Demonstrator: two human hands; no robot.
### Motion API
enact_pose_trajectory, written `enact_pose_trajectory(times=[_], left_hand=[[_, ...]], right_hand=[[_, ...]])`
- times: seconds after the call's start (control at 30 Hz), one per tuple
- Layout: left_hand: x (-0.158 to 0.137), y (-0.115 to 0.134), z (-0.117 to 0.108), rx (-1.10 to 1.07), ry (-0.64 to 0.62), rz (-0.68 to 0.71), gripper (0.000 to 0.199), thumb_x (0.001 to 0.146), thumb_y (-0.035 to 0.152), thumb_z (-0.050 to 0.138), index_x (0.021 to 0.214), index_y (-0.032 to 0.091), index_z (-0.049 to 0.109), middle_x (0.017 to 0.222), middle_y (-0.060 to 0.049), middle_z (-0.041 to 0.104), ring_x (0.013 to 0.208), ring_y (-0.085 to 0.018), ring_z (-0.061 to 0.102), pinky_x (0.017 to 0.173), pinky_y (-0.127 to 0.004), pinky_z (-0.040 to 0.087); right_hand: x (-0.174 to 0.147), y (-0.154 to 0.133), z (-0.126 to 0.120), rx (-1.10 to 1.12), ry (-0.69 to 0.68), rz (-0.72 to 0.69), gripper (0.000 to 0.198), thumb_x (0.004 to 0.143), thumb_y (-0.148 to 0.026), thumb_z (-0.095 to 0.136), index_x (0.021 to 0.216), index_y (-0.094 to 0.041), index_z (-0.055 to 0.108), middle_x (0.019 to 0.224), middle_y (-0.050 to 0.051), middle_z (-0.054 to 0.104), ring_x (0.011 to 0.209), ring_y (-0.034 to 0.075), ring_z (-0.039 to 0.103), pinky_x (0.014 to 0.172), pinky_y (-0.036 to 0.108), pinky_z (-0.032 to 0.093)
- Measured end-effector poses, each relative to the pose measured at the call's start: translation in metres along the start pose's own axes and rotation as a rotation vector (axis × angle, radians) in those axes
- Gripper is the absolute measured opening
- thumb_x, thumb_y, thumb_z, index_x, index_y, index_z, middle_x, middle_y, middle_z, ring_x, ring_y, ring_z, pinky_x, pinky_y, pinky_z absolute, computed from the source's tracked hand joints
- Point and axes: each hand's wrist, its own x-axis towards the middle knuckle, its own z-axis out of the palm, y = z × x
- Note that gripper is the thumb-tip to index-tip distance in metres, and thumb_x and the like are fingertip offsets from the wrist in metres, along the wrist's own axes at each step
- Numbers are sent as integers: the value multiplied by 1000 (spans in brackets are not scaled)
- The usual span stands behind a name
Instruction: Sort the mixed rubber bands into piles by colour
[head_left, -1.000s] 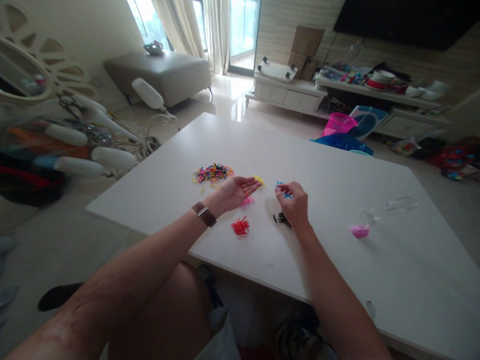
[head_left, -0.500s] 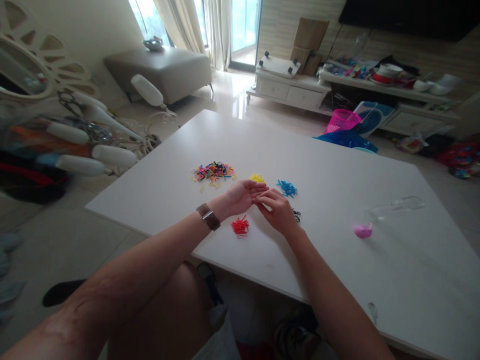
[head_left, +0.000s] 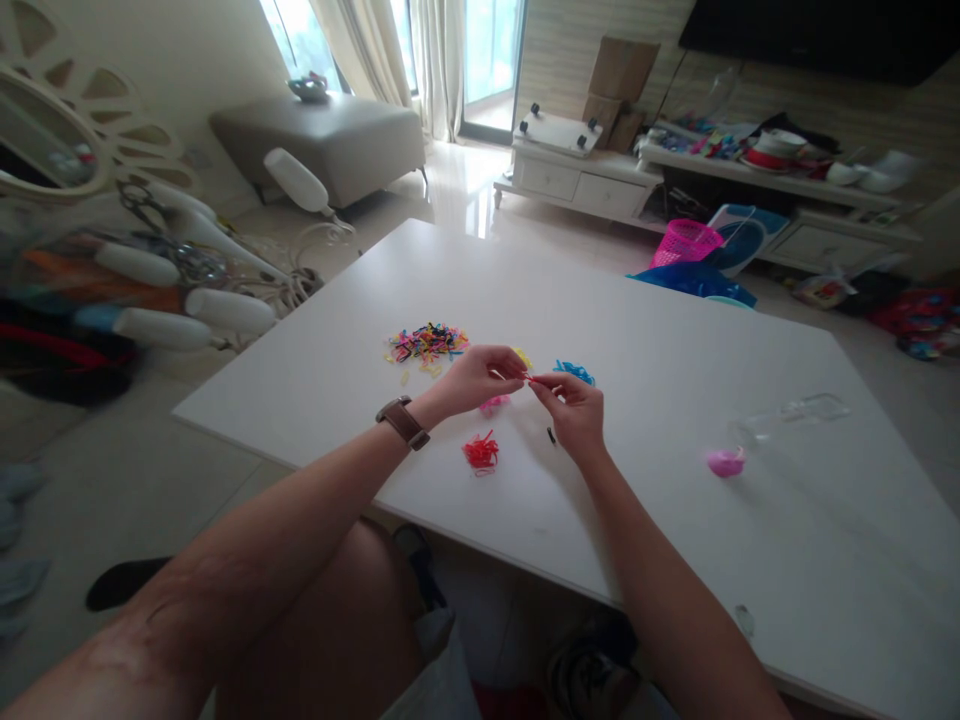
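We see the person's two hands meeting above the middle of the white worktop [head_left: 660,370]. The left hand [head_left: 487,375], palm turned down and fingers curled, pinches a small red band [head_left: 528,378] at the fingertips. The right hand [head_left: 576,408] grips the same band between thumb and forefinger, its other fingers folded in. The band is held just clear of the surface, between the two hands.

Around them we find small bands sorted by colour. The red pile [head_left: 481,454] lies nearest the person, below the left hand. The pink pile [head_left: 493,404] shows partly under that hand, and the yellow pile [head_left: 523,357] peeks out just beyond it. The blue pile [head_left: 574,373] sits behind the right hand, and a black band [head_left: 551,436] lies beside the right wrist. Farther left is the mixed pile [head_left: 427,343].

To the right we make out a pink object [head_left: 726,462] and a clear container [head_left: 814,408] near it. A brown strap [head_left: 403,423] circles the left wrist. On the TV [head_left: 817,35], we notice a faint mark along the lower edge, too small for us to read.
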Motion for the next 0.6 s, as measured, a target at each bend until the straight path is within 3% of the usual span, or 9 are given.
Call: enact_pose_trajectory(times=[0.27,0.6], left_hand=[[2,-6,1,51,70,-4,18,76,28,74,85,12,72,81,-6,74,76,-16,68,72,-27,55],[1,0,0,202,55,17,13,80,26,69,81,13,73,77,-5,73,71,-14,65,67,-25,52]], right_hand=[[1,5,1,-8,-12,49,19,79,-39,76,85,-21,78,82,4,76,70,16,64,62,29,47],[1,8,0,-77,19,75,16,79,-35,75,84,-20,78,82,4,76,69,16,62,64,29,46]])
